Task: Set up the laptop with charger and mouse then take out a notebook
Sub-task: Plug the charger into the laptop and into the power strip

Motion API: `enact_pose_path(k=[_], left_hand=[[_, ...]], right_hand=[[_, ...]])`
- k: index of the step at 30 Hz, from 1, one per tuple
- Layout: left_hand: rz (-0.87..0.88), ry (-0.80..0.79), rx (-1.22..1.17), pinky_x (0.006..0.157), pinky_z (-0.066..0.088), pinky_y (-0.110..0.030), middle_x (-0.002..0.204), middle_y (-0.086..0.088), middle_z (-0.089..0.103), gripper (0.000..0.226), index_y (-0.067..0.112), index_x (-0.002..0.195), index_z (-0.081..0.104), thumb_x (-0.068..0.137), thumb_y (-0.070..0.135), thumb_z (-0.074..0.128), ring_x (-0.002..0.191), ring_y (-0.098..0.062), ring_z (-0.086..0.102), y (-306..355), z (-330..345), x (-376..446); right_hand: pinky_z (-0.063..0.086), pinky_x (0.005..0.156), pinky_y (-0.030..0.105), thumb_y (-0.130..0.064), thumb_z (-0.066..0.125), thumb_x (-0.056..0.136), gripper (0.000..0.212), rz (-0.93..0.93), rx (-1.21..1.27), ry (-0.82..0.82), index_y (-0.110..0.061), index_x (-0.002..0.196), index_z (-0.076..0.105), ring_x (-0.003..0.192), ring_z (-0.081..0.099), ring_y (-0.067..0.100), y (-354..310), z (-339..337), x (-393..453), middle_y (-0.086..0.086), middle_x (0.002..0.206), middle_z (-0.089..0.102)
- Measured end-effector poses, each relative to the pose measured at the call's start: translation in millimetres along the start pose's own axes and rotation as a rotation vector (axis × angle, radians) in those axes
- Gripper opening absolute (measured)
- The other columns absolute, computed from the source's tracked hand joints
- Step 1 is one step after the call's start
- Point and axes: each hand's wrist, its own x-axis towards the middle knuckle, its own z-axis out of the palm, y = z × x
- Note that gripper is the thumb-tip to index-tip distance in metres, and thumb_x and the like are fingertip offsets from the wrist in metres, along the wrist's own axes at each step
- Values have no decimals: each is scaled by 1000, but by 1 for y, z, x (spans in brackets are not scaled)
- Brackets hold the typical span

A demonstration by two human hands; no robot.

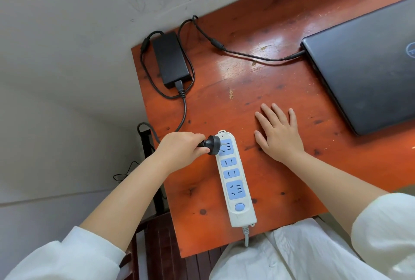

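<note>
Now on charger step: left hand (179,148) pinches plug (212,144) at far socket of power strip (235,178), prongs w/ gap showing. Right hand (278,132) open, flat beside strip. Laptop (368,66) shut, beyond strip to the right. Next: push plug home.

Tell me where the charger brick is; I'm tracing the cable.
In the head view, the charger brick lies at the table's far left corner, left of the closed laptop.

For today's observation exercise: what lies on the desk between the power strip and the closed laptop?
In the head view, only the person's right hand lies there, flat and open on the wooden desk, between the power strip and the laptop.
</note>
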Motion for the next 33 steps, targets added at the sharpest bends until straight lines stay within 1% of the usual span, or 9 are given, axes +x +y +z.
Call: enact_pose_path(k=[6,11,13,19,24,26,28,29,33], left_hand=[[88,-24,253,58,33,-28,90,-5,65,33,11,100,54,96,38,38,80,-23,61,11,-7,4],[94,-134,413,56,34,-29,97,-6,65,33,9,108,52,98,34,35,85,-26,63,31,-14,11],[76,-200,446,53,32,-29,100,-6,64,26,8,110,50,99,27,37,87,-26,63,37,-20,17],[-59,-475,516,71,46,-32,113,-8,62,26,7,120,46,96,14,44,99,-29,61,57,-31,29],[33,-641,599,69,42,-32,127,-10,55,29,8,119,51,91,6,46,104,-31,58,84,-36,45],[33,-660,604,66,42,-32,111,-10,57,28,8,117,53,90,5,44,91,-32,58,83,-36,46],[20,-646,584,63,42,-29,88,-5,51,28,9,113,55,89,4,43,76,-29,53,79,-36,45],[24,-635,571,62,42,-29,84,-4,49,27,9,111,56,88,4,43,74,-28,54,78,-36,45],[34,-640,536,70,49,-33,94,-8,58,26,8,112,54,89,6,43,90,-30,62,76,-33,46]], right_hand=[[10,113,56,-32,48,91,50,1,5,-9,-14,136,39,141,21,29,0,0,0,9,150,32],[9,114,54,-35,44,92,50,2,1,-10,-16,138,36,142,19,26,2,0,0,7,152,29],[9,114,54,-35,43,92,51,2,-6,-14,-17,139,35,142,18,26,2,-1,0,6,152,28],[12,113,56,-33,48,91,50,-3,9,0,-14,136,39,140,23,29,1,-2,0,9,150,33],[19,110,59,-28,57,86,48,-4,21,28,-11,130,48,135,33,32,0,-3,0,12,144,42],[24,106,62,-26,63,83,48,-6,19,48,-9,126,53,131,40,35,0,-3,-1,14,140,48],[27,104,63,-26,66,80,48,-11,11,53,-8,123,55,128,44,36,0,-4,0,15,137,51],[27,104,63,-26,66,80,48,-9,7,54,-8,123,55,128,44,36,0,-4,0,15,136,52],[31,100,66,-27,69,77,47,-11,-6,63,-9,120,59,124,49,36,1,-2,0,15,132,56]])
